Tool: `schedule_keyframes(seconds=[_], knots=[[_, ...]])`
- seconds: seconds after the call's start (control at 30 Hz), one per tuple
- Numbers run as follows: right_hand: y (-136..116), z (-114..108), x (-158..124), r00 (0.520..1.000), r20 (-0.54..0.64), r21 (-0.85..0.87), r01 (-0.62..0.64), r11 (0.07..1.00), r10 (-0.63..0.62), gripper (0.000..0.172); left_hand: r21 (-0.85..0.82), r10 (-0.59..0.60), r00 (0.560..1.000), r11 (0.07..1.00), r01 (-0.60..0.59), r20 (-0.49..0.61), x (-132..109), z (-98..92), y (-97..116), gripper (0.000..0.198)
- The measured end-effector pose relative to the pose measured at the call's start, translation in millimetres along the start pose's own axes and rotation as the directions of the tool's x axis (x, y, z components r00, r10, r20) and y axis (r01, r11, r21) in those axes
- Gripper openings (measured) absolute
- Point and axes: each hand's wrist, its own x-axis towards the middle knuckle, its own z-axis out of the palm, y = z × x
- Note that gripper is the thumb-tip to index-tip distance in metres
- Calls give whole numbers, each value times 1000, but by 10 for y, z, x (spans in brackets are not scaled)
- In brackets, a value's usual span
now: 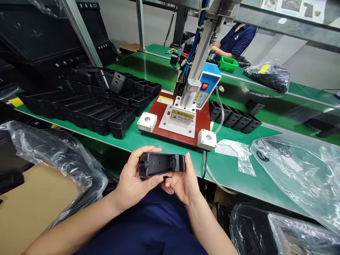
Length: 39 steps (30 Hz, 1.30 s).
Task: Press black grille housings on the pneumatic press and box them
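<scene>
A long black plastic housing, its hollow side facing me, is held in front of my body just off the table's front edge. My left hand grips its left end, thumb along the near side and fingers behind. At the other end my right hand holds it, fingers curled underneath. A small black block sits at the housing's right end; whether it is a separate part I cannot tell. Beneath my right fingers shows a copper-coloured mesh piece. Just beyond stands a small press on a red base.
White button boxes flank the press base. Rows of black housings fill the left of the green table; several more stand right. Plastic bags and a clear hose lie right. A co-worker sits behind.
</scene>
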Motion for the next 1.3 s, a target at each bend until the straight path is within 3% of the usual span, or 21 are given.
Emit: schedule_keyframes(seconds=[0.2,0.33,0.43,0.53,0.6,0.67,0.77,0.83,0.93,1.03,1.13,1.2,1.3], knots=[[-33,-88,-15,983,87,-10,-163,987,163,84,144,202,976,967,-212,79,49,-16,89,64],[-76,-105,-22,990,53,5,-129,992,129,70,93,323,933,936,-340,160,63,-38,51,69],[-102,-85,-16,994,34,-27,-99,995,100,61,97,307,936,940,-326,174,42,-82,7,71],[-136,-44,-6,1000,-9,-86,-6,996,6,54,125,166,965,973,-194,202,15,-151,-28,69],[-174,-7,-12,991,-40,-161,117,980,-125,46,105,0,976,994,-24,216,20,-191,-47,67],[-224,31,-36,961,-47,-289,249,924,-273,35,-2,-191,947,980,198,259,62,-206,-65,67],[-333,73,-89,887,36,-529,408,744,-461,26,-160,-410,852,864,477,327,208,-167,-85,66],[-442,93,-108,833,148,-663,484,571,-534,27,-183,-460,843,836,517,278,363,-112,-82,60],[-686,158,-74,753,341,-750,579,319,-563,26,-145,-357,924,915,376,140,676,-22,-24,48],[-1033,313,44,663,462,-731,661,169,-589,25,-74,-119,992,990,121,32,1083,61,107,40],[-1452,515,246,567,509,-683,724,97,-647,21,-38,104,994,994,-104,-13,1564,156,250,36],[-1736,611,421,520,527,-647,759,80,-672,21,-27,177,984,984,-177,-27,1881,234,299,36],[-2082,623,702,507,523,-633,769,86,-685,26,15,208,974,978,-208,-84,2242,365,256,32]])
